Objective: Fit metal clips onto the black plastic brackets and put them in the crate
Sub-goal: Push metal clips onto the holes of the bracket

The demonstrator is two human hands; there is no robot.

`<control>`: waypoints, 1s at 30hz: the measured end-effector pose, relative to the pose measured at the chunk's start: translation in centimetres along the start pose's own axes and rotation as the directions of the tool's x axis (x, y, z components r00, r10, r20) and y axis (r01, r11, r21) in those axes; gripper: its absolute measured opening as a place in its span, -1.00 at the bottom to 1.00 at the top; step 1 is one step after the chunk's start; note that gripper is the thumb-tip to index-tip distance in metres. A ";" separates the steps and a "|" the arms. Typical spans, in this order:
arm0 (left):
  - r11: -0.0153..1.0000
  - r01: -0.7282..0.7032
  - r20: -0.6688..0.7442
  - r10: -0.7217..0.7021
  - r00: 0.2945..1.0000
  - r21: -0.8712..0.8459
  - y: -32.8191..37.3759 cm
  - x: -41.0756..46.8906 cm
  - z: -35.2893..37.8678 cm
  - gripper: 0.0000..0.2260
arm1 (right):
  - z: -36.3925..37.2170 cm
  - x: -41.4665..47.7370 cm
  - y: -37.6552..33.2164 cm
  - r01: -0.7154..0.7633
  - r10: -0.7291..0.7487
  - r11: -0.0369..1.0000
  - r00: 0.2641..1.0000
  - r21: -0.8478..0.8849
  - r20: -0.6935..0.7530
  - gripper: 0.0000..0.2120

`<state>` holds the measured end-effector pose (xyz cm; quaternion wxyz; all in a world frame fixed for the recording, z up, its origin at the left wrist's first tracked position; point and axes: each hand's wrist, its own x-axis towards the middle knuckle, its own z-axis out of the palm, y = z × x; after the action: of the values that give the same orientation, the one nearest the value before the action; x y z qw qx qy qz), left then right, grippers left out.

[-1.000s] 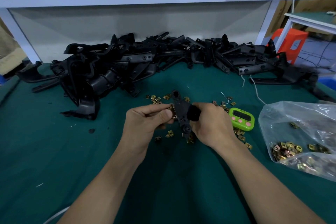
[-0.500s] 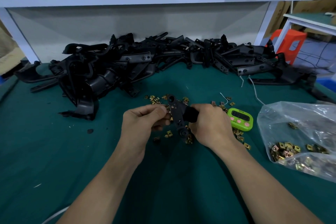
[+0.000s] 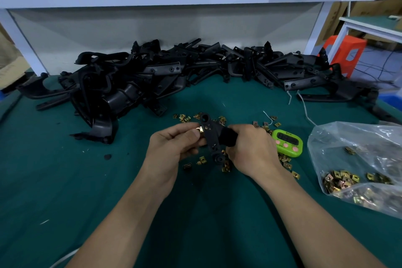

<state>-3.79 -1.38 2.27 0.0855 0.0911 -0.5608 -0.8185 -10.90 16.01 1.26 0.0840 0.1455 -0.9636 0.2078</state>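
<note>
With the right hand (image 3: 250, 148) gripping the black plastic bracket (image 3: 210, 136) above the surface (image 3: 65, 180) and the left hand (image 3: 174, 148) pinching a metal clip (image 3: 199, 130) at its edge, a skewed push may seat the clip crooked or flick it into the loose clips (image 3: 202, 160) below.

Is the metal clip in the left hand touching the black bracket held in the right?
Touching. The head view shows the clip, pinched in the left hand, butted against the left edge of the bracket, no gap; the right hand grips it.
</note>
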 end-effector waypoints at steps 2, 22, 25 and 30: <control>1.000 -0.001 0.017 0.001 1.000 0.008 -0.1 0.0 0.1 -0.83 | 0.0 0.0 0.0 0.010 -0.010 1.000 1.000 -0.006 0.004 -0.77; 0.996 -0.016 0.008 0.015 1.000 0.092 -0.2 -0.1 0.0 -0.77 | -0.7 -0.1 0.0 0.015 -0.030 0.981 0.997 -0.195 -0.075 -0.82; 0.994 -0.025 -0.010 0.026 1.000 0.109 -0.4 -0.1 0.2 -0.76 | -0.7 -0.2 -0.2 0.004 -0.035 0.965 0.993 -0.261 -0.114 -0.78; 0.990 -0.021 -0.038 0.027 0.999 0.136 -0.5 -0.1 0.0 -0.73 | -0.3 -0.7 -1.1 -0.001 -0.036 0.946 0.994 -0.323 -0.107 -0.77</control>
<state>-3.69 -1.21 1.79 0.1000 0.1060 -0.6146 -0.7753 -9.84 15.40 1.80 0.1620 0.1266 -0.9771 0.0545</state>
